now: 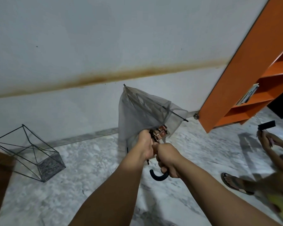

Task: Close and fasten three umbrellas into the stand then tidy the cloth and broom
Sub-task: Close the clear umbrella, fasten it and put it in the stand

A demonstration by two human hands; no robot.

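The wire umbrella stand (31, 152) sits on the marble floor (96, 185) at the left by the wall, leaning on a corner and with nothing in it; it looks as if a shove from an umbrella tip could topple it. In the middle, the left hand (145, 144) is bunched around the rib tips and grey canopy of the umbrella (142, 111), which points tip-up at the wall. One rib juts out to the right, unfolded; if the hand squeezes harder, I'd expect that rib to bend or the fabric to pinch. The right hand (167, 162) is wrapped round the shaft just above the black hooked handle (158, 176). The orange shelf unit (245, 79) hangs close by, so the loose rib could catch it. At far right another person's hands hold a dark phone (266, 125).

Counted: one stand, one umbrella, one shelf unit. I see no cloth or broom.
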